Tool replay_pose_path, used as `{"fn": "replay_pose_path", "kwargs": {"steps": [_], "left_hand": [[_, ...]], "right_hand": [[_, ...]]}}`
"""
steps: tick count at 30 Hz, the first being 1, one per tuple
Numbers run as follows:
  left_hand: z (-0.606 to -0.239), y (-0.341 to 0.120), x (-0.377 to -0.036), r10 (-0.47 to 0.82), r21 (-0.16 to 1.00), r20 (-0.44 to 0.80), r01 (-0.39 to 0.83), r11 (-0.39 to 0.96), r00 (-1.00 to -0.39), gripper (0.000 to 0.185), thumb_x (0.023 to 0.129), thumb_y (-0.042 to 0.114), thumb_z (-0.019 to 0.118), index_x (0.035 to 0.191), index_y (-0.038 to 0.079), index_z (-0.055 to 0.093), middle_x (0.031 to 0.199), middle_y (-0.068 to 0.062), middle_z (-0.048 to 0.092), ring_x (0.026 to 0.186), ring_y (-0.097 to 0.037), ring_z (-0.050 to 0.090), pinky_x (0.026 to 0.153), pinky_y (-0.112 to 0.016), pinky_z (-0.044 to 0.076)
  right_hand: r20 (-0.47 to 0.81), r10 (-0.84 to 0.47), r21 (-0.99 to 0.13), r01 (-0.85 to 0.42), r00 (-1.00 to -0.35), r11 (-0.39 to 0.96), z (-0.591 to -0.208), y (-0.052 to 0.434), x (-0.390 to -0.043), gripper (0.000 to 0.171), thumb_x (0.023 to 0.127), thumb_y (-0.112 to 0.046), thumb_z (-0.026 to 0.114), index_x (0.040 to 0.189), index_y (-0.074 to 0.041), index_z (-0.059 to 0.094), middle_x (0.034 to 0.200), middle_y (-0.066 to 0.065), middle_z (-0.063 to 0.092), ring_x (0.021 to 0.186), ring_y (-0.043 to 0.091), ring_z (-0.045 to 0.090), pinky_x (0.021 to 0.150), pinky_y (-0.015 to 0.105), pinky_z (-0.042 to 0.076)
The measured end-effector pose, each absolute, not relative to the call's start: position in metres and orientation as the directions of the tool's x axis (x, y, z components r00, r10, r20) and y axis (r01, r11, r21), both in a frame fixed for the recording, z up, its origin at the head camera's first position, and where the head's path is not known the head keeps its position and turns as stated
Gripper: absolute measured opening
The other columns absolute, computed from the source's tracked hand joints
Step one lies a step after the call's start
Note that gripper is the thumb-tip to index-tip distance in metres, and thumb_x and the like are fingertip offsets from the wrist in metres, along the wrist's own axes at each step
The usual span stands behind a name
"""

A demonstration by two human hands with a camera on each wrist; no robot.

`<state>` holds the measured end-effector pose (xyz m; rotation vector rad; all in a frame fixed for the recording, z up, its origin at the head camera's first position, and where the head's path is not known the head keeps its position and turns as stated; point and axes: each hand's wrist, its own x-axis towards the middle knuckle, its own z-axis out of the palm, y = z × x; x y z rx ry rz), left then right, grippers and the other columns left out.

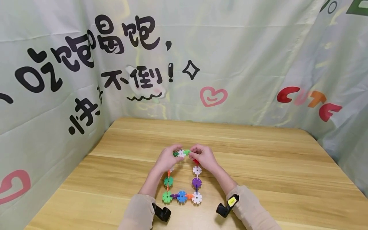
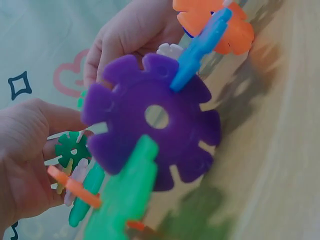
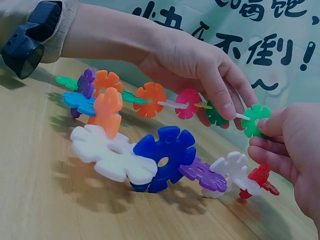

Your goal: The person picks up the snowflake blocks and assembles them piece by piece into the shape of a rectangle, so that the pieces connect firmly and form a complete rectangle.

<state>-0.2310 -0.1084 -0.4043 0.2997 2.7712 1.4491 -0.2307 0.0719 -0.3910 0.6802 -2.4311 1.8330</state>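
Note:
A chain of colourful plastic snowflake discs runs in a rough rectangle on the table. At its far side my left hand (image 1: 166,158) grips the chain near a dark green disc (image 3: 216,116), thumb in front. Between thumb and fingers, my right hand (image 1: 203,157) pinches a light green disc (image 3: 256,120), which a white disc (image 1: 181,153) links to the dark green one. Red discs (image 3: 260,177) end the chain's right side, just under my right hand and apart from the light green disc. A purple disc (image 2: 155,117) looms close in the left wrist view.
The wooden table (image 1: 258,166) extends around the chain. Printed cloth (image 1: 244,64) hangs behind it and along the sides. A bright green corner disc (image 1: 167,197), a blue disc (image 1: 182,196) and a white corner disc (image 1: 196,198) lie along the near side.

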Motion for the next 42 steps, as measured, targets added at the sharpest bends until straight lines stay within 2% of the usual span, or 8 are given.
{"fn": "replay_pose_path", "kwargs": {"steps": [8, 13, 20, 24, 27, 33, 37, 42], "left_hand": [[-0.406, -0.108, -0.23, 0.184, 0.8, 0.101, 0.19, 0.569, -0.978, 0.045, 0.082, 0.014, 0.07, 0.126, 0.009, 0.056, 0.121, -0.01, 0.059, 0.112, -0.029, 0.052, 0.096, -0.046, 0.041], [-0.405, -0.109, -0.23, 0.203, 0.795, 0.102, 0.203, 0.572, -0.974, 0.044, 0.082, 0.014, 0.07, 0.124, 0.007, 0.057, 0.123, -0.01, 0.058, 0.11, -0.028, 0.053, 0.095, -0.046, 0.042], [-0.406, -0.11, -0.231, 0.19, 0.777, 0.111, 0.205, 0.595, -0.975, 0.041, 0.081, 0.017, 0.071, 0.12, 0.011, 0.06, 0.122, -0.007, 0.059, 0.108, -0.027, 0.054, 0.093, -0.047, 0.043], [-0.406, -0.111, -0.231, 0.184, 0.781, 0.102, 0.194, 0.594, -0.978, 0.042, 0.082, 0.017, 0.07, 0.122, 0.012, 0.06, 0.124, -0.006, 0.058, 0.115, -0.03, 0.05, 0.097, -0.051, 0.038], [-0.407, -0.111, -0.231, 0.191, 0.781, 0.101, 0.197, 0.593, -0.976, 0.04, 0.083, 0.017, 0.07, 0.122, 0.012, 0.06, 0.123, -0.006, 0.058, 0.117, -0.03, 0.049, 0.099, -0.051, 0.037], [-0.408, -0.111, -0.231, 0.199, 0.779, 0.109, 0.208, 0.591, -0.974, 0.038, 0.084, 0.016, 0.069, 0.12, 0.011, 0.061, 0.122, -0.005, 0.06, 0.116, -0.029, 0.05, 0.098, -0.049, 0.038], [-0.408, -0.112, -0.231, 0.197, 0.783, 0.113, 0.209, 0.586, -0.974, 0.037, 0.084, 0.016, 0.069, 0.12, 0.01, 0.061, 0.121, -0.006, 0.06, 0.116, -0.029, 0.05, 0.098, -0.048, 0.039], [-0.408, -0.112, -0.231, 0.203, 0.781, 0.116, 0.216, 0.587, -0.972, 0.037, 0.084, 0.016, 0.068, 0.12, 0.009, 0.061, 0.121, -0.006, 0.06, 0.116, -0.029, 0.05, 0.098, -0.049, 0.039]], "right_hand": [[0.244, -0.327, -0.928, -0.318, -0.913, 0.196, -0.393, 0.071, -0.232, 0.009, 0.085, 0.009, 0.058, 0.093, 0.014, 0.06, 0.084, 0.03, 0.062, 0.078, 0.045, 0.061, 0.069, 0.048, 0.054], [0.246, -0.313, -0.931, -0.314, -0.917, 0.188, -0.404, 0.071, -0.241, 0.009, 0.084, 0.009, 0.06, 0.092, 0.013, 0.061, 0.082, 0.027, 0.063, 0.076, 0.043, 0.062, 0.067, 0.045, 0.055], [0.244, -0.29, -0.917, -0.318, -0.925, 0.241, -0.419, 0.075, -0.254, 0.014, 0.084, 0.0, 0.065, 0.098, 0.005, 0.065, 0.085, 0.014, 0.067, 0.074, 0.027, 0.064, 0.065, 0.03, 0.055], [0.252, -0.276, -0.884, -0.337, -0.927, 0.324, -0.42, 0.083, -0.258, 0.021, 0.084, -0.007, 0.067, 0.103, 0.002, 0.065, 0.093, 0.008, 0.067, 0.083, 0.021, 0.061, 0.07, 0.029, 0.051], [0.202, -0.266, -0.873, -0.296, -0.943, 0.388, -0.421, 0.093, -0.262, 0.022, 0.085, -0.011, 0.067, 0.104, 0.0, 0.065, 0.094, 0.007, 0.066, 0.084, 0.02, 0.059, 0.068, 0.029, 0.051], [0.06, -0.338, -0.858, -0.221, -0.939, 0.463, -0.422, 0.109, -0.267, 0.025, 0.087, -0.014, 0.064, 0.107, 0.002, 0.064, 0.085, 0.007, 0.063, 0.063, 0.016, 0.056, 0.049, 0.026, 0.048], [-0.008, -0.403, -0.861, -0.198, -0.915, 0.468, -0.422, 0.112, -0.267, 0.024, 0.088, -0.014, 0.062, 0.107, 0.002, 0.063, 0.078, 0.006, 0.061, 0.059, 0.016, 0.055, 0.048, 0.026, 0.048], [-0.047, -0.415, -0.868, -0.169, -0.908, 0.468, -0.424, 0.108, -0.266, 0.02, 0.088, -0.011, 0.063, 0.104, -0.001, 0.063, 0.074, 0.005, 0.06, 0.058, 0.014, 0.053, 0.048, 0.025, 0.046]]}}
